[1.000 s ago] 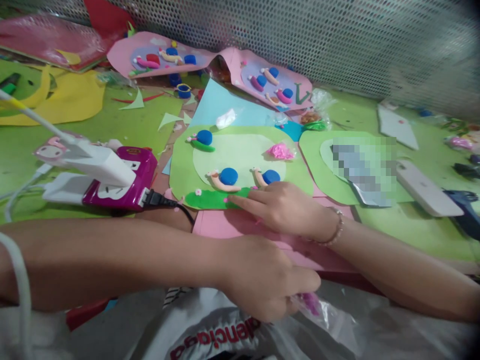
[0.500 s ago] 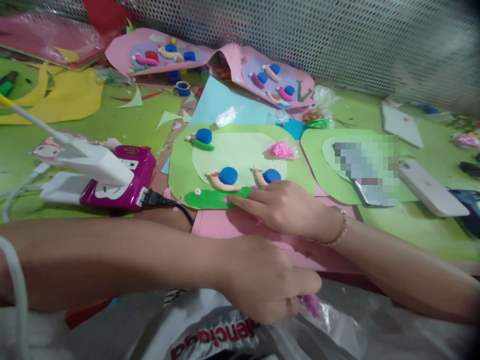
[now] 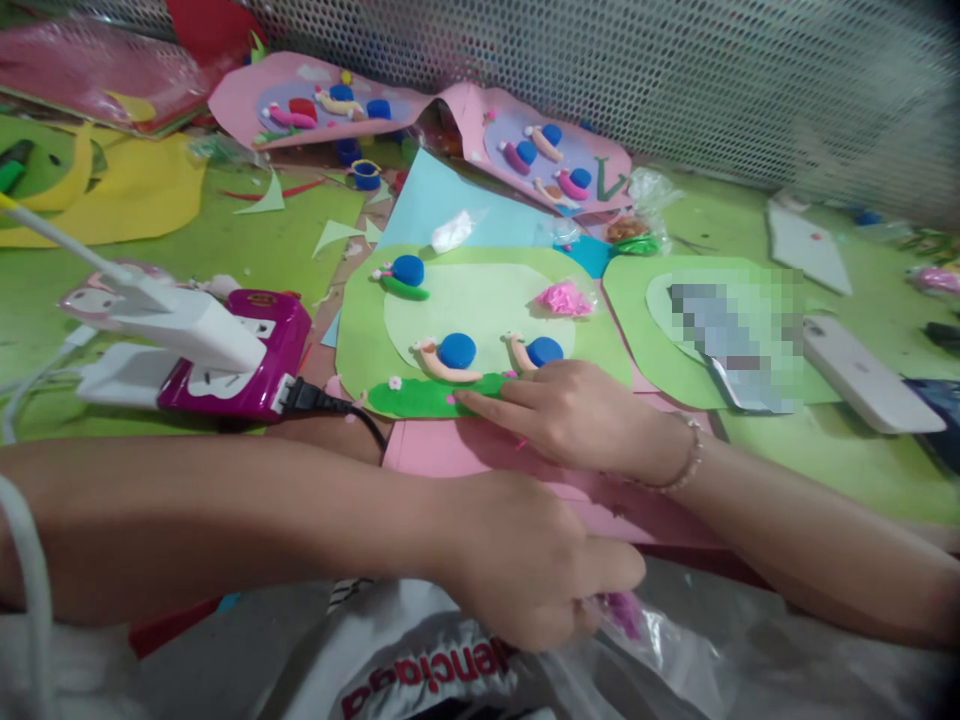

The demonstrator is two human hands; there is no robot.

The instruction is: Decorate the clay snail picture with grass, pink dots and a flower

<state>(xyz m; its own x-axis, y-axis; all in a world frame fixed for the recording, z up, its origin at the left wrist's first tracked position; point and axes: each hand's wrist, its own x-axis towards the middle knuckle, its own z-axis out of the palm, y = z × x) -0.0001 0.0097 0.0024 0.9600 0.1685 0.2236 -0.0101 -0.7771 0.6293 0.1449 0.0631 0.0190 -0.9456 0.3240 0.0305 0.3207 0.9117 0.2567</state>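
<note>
My left hand [image 3: 532,560] is closed around a small plastic bag of purple clay [image 3: 624,612] below the table edge. Over the green paper card [image 3: 360,330], my right hand [image 3: 570,415] has its index finger stretched out, its tip touching a pink dot on the dark green clay strip [image 3: 420,396]. The other fingers are curled, and whether they hold anything is hidden. Just above the hand, a clay snail with a blue shell [image 3: 544,350] is partly covered. Another blue-shelled snail [image 3: 456,352] lies to its left, and a green one [image 3: 407,272] at the upper left.
A purple power strip [image 3: 281,340] with white plugs and cables is at the left. Pink clay in plastic [image 3: 566,298] lies on the card. To the right are a second green card [image 3: 626,290] and a phone [image 3: 870,375]. Pink decorated cards [image 3: 450,105] stand behind, before a perforated panel.
</note>
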